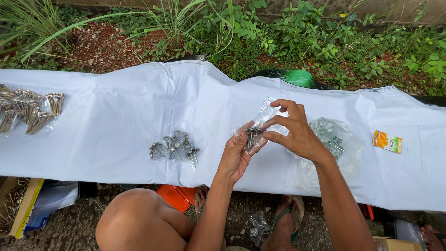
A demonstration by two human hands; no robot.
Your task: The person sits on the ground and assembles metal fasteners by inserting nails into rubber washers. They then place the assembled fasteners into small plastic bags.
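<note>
2 hands (267, 144), upright nail packet (253, 135)

Seen from above: left hand (236, 155) cupping a small clear bag of screws (253, 135), right hand (293, 131) pinching its open top. Spread beneath, a white sheet (116, 116) bearing packed screw bags (174, 148), more bundles (30, 109) far left, a large clear bag (341, 146) and an orange sachet (387, 141) at right.

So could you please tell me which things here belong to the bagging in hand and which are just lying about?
In hand: left hand, right hand, small clear bag of screws, large bag of screws, filled packets.
Lying about: orange sachet, green bag, orange box.
</note>
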